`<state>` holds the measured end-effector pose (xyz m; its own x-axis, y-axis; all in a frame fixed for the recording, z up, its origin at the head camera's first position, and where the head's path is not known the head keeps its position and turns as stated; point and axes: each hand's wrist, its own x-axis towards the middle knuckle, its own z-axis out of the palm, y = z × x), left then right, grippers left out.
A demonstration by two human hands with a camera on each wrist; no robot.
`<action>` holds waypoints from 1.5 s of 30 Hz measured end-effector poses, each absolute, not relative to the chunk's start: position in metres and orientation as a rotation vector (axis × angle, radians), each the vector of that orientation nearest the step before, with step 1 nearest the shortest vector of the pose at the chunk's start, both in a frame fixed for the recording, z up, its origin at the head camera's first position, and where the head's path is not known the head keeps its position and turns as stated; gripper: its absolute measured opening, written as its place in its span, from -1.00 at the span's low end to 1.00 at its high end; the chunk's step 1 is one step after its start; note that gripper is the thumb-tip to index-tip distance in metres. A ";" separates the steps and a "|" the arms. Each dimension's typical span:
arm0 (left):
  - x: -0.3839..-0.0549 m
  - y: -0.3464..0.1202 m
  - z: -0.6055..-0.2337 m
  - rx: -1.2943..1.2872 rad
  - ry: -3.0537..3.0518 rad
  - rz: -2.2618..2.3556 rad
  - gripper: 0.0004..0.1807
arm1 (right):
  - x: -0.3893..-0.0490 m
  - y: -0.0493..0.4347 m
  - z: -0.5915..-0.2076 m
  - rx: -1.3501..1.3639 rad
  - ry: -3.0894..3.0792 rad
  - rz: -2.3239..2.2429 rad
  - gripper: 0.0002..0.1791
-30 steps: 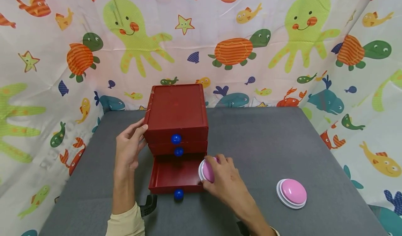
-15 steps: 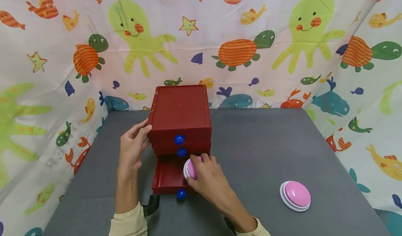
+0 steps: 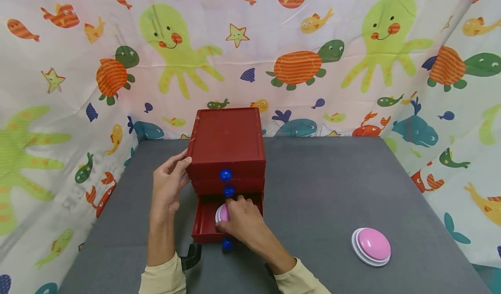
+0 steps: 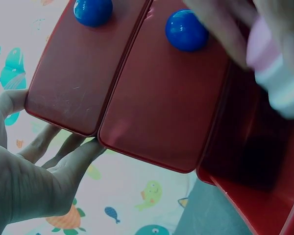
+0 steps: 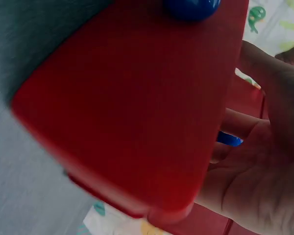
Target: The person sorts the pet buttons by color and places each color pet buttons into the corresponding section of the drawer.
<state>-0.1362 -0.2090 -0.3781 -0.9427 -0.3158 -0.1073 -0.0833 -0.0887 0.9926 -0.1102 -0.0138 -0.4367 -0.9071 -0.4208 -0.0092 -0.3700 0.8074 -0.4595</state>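
Note:
A red drawer cabinet [image 3: 228, 137] with blue round knobs stands at the middle of the table. Its bottom drawer [image 3: 204, 237] is pulled out; the two drawers above are closed. My left hand [image 3: 168, 183] rests on the cabinet's left side, thumb at the front corner and fingers extended along the wall in the left wrist view. Over the open drawer my right hand [image 3: 245, 222] grips a pink-domed push button [image 3: 223, 213] with a white stepped base. The left wrist view shows the button's white base [image 4: 285, 90], blurred, close above the drawer's inside.
Another pink-domed push button [image 3: 373, 244] lies on the grey table [image 3: 313, 189] to the right. A curtain [image 3: 250, 72] printed with sea animals hangs behind the table and along both sides.
My right hand has carried the push button leftward, from the drawer's right edge to over its middle. The left hand keeps its place on the cabinet. The head view has shifted slightly.

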 end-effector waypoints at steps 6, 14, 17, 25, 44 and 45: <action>-0.135 -0.209 -0.379 0.425 -2.009 -2.155 -0.49 | -0.115 -0.033 -0.442 -0.699 2.847 -0.672 -0.54; -0.136 -0.209 -0.380 0.413 -1.996 -2.163 -0.50 | -0.114 -0.050 -0.453 -0.740 2.868 -0.674 -0.48; -0.136 -0.210 -0.380 0.417 -1.991 -2.164 -0.50 | -0.113 -0.054 -0.455 -0.735 2.880 -0.644 -0.48; -0.136 -0.209 -0.380 0.418 -1.992 -2.150 -0.51 | -0.110 -0.057 -0.453 -0.735 2.888 -0.606 -0.52; -0.137 -0.207 -0.379 0.449 -2.009 -2.136 -0.50 | -0.099 -0.026 -0.430 -0.781 2.782 -0.663 -0.74; -0.137 -0.207 -0.379 0.453 -2.008 -2.135 -0.50 | -0.098 -0.024 -0.427 -0.777 2.774 -0.660 -0.73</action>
